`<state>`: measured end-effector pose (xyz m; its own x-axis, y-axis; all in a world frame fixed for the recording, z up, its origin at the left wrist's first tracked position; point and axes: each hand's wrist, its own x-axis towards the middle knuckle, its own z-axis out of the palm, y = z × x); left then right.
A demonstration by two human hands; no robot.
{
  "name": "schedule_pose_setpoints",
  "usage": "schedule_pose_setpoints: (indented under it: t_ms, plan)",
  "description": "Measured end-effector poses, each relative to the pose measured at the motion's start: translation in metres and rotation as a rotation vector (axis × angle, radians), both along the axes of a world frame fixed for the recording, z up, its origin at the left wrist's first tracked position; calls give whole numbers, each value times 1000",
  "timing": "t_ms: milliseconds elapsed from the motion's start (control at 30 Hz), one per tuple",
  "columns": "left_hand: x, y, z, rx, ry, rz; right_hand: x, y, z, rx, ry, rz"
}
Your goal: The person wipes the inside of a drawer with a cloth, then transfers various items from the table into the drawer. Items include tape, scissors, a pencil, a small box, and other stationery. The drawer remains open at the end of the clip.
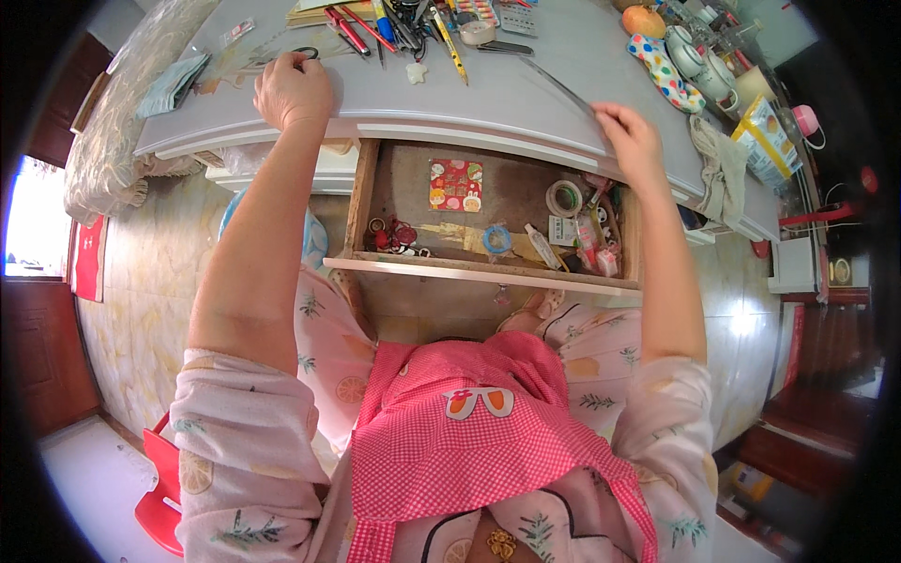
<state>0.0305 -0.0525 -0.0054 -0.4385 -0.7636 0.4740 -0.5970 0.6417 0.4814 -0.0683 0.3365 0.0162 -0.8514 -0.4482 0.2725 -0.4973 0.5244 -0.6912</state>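
My left hand rests on the grey tabletop, fingers curled at a black-handled item, perhaps scissors; its grip is hidden. Between finger and thumb, my right hand holds a thin metal strip by its end, above the table's right part. Pens, a yellow pencil, a tape roll and a black stapler-like tool lie between the hands. Below is an open wooden drawer with a red cartoon card, a green-edged tape roll, a blue ring and a white tube.
A folded face mask lies at the left. At the right are a polka-dot cloth, a teapot, an orange fruit, a grey cloth and a yellow-white packet. The drawer juts out before my lap.
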Motion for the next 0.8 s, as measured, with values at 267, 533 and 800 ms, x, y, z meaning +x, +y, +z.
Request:
schedule_pose_setpoints:
  t_ms: [267, 533, 800]
  plan:
    - [-1, 1, 0, 3, 39, 7, 64, 36, -51, 140, -400, 282]
    - [-3, 2, -1, 8, 39, -1, -16, 14, -161, 601, 120, 163]
    - [1, 8, 4, 41, 54, 3, -11, 14, -160, 680, 243, 25]
